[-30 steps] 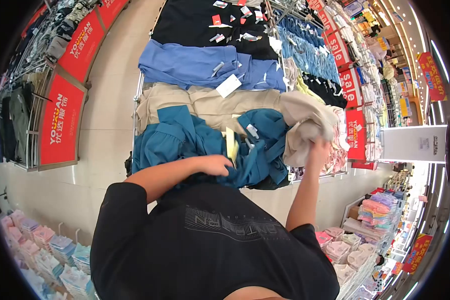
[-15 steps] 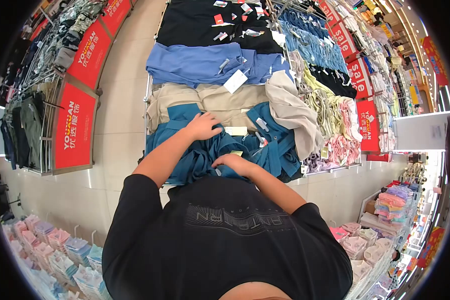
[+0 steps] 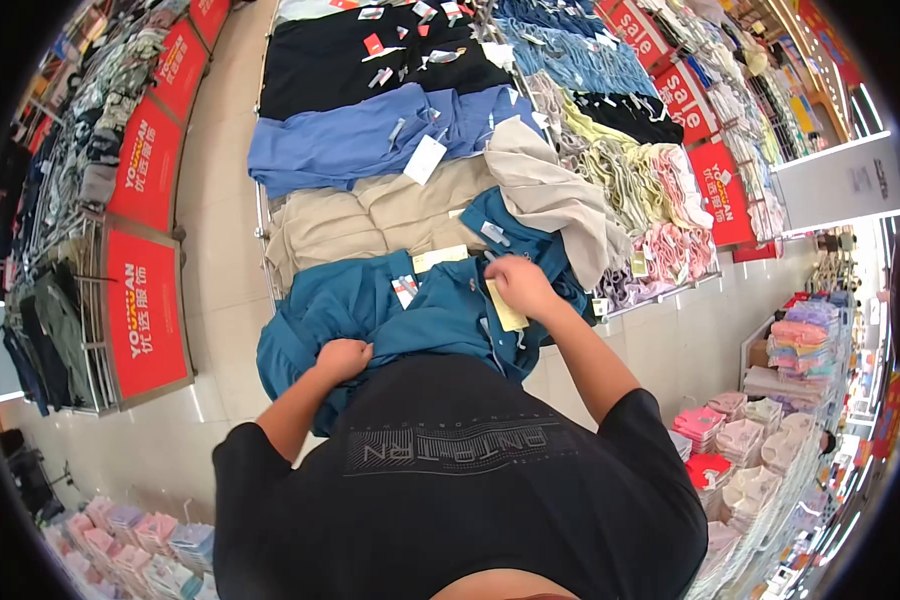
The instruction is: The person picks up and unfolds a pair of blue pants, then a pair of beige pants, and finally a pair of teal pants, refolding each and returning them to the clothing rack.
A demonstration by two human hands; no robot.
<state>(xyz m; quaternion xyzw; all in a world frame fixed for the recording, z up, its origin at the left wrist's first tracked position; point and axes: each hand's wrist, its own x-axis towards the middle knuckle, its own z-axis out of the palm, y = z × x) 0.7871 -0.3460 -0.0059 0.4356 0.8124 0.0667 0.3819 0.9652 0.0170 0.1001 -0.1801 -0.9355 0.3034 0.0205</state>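
Teal trousers [image 3: 435, 305] lie spread across the near end of the display table, partly hanging over its front edge. My left hand [image 3: 345, 360] is closed on the teal cloth near that edge. Further right, my right hand [image 3: 520, 286] has its fingers closed on the upper part of the same garment, beside a yellow tag [image 3: 507, 306]. Another teal garment [image 3: 515, 232] lies behind my right hand. Beige trousers [image 3: 370, 215] are laid out beyond the teal ones, and a loose beige piece [image 3: 550, 190] is bunched at the right.
Blue trousers [image 3: 340, 140] and black trousers [image 3: 330, 60] lie further up the table. Denim, yellow and pink clothes fill the right side. Racks with red signs [image 3: 145, 305] stand left across a tiled aisle. Folded clothes [image 3: 755, 450] are stacked at the lower right.
My left hand has moved down and left and closed on the teal cloth. My right hand has moved up and right. The teal garment is now flatter and pulled nearer my body.
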